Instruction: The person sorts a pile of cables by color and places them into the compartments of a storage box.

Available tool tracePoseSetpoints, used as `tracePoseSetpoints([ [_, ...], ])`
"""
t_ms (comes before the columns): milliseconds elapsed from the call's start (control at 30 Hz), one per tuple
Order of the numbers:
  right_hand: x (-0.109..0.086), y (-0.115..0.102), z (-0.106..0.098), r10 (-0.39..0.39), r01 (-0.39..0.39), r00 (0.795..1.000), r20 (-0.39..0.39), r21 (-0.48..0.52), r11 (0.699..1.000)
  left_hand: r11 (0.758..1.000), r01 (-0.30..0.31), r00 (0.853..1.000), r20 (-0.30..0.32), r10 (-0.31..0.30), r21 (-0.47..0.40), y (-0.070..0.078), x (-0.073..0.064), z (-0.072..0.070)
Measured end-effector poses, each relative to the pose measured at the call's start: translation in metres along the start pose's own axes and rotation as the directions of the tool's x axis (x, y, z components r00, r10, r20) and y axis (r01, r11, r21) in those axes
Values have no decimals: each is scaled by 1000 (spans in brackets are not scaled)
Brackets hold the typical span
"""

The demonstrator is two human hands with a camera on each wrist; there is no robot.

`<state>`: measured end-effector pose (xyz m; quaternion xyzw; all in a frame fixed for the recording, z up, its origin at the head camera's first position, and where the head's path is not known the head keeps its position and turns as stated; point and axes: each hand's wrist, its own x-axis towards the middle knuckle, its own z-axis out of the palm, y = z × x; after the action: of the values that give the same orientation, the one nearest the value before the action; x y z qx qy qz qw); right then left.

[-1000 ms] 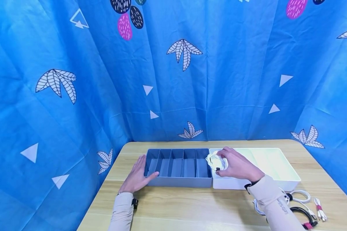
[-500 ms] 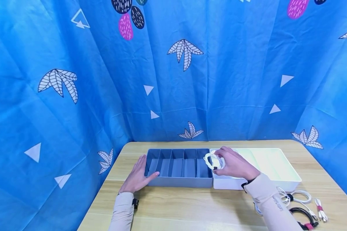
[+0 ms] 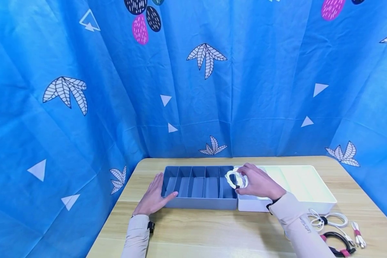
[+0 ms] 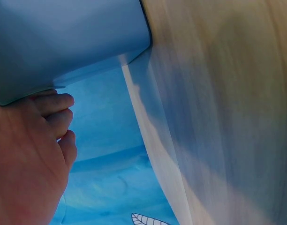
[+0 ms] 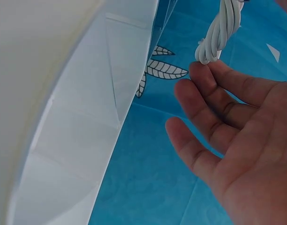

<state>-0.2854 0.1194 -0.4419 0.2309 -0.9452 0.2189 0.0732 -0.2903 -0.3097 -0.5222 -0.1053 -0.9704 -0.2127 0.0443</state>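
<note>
In the head view my right hand (image 3: 259,182) pinches a coiled white cable (image 3: 234,179) with a black tie on it, held above where the grey and white boxes meet. The right wrist view shows the white coil (image 5: 218,35) at the fingertips, with the other fingers loosely bent. A grey-blue divided box (image 3: 200,203) stands at the middle of the table. My left hand (image 3: 153,197) rests against its left end, fingers lying along the side and thumb over the front rim. In the left wrist view those fingers (image 4: 59,105) touch the box wall (image 4: 78,42).
A white divided box (image 3: 320,206) adjoins the grey one on the right. At the table's right front lie a white cable with a black tie (image 3: 338,217), a white cable with a red tie (image 3: 357,234) and a black cable (image 3: 337,236). A blue curtain (image 3: 261,89) hangs behind.
My right hand has moved a little left with the coiled white cable, from over the white box toward the grey box's right compartment. My left hand stays in place.
</note>
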Motion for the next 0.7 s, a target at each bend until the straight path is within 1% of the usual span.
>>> tracePoseSetpoints([
  [200,3,-3,1,12,-12,1000,21,-1,1000,1000,2,1000,0,-2,1,2,0,-2],
  [400,6,-2,6,9,-9,1000,20,-2,1000,1000,0,1000,0,0,14,1,0,-2],
  [567,8,-2,9,13,-13,1000,17,-1,1000,1000,10,1000,2,-10,13,1,1,-2],
  [700,10,-2,11,19,-19,1000,20,-3,1000,1000,4,1000,2,-4,13,-1,2,-1],
])
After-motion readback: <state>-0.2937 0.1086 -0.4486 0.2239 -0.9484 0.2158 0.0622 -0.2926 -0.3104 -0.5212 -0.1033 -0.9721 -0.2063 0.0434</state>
